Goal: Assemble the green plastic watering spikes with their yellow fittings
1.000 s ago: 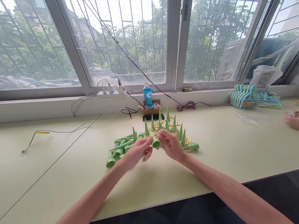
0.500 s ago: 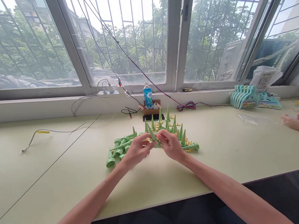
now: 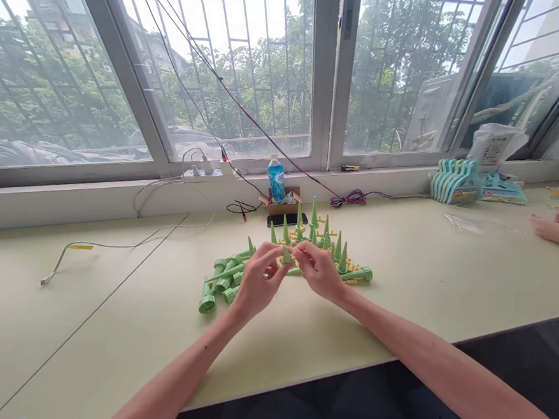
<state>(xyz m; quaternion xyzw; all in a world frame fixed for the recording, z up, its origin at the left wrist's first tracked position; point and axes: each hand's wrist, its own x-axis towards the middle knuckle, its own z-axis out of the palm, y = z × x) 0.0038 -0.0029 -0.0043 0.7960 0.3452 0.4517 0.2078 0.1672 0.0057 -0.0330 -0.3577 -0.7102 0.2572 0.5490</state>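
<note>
My left hand (image 3: 260,282) is closed around a green plastic plant watering spike (image 3: 286,257), with its cone tip showing foreshortened between the fingers. Close against it, my right hand (image 3: 320,275) is pinched shut at the spike's side; whatever lies between those fingertips is too small to make out. Behind my hands stand several upright green spikes (image 3: 313,215) with small yellow valves (image 3: 326,233) among them. To the left lies a pile of green spikes with ribbed caps (image 3: 207,302). Another spike (image 3: 360,274) lies flat beside my right wrist.
A blue bottle (image 3: 276,181), a small cardboard box (image 3: 284,208) and a black phone (image 3: 275,221) are beyond the spikes. Cables (image 3: 350,198) run along the sill. At right are light blue hangers (image 3: 454,184), a plastic bag (image 3: 469,223) and another person's hand (image 3: 553,228).
The spike in my left hand has turned, so its long cone now appears shortened. My left fingers have closed further round it. The right hand has hardly moved.
</note>
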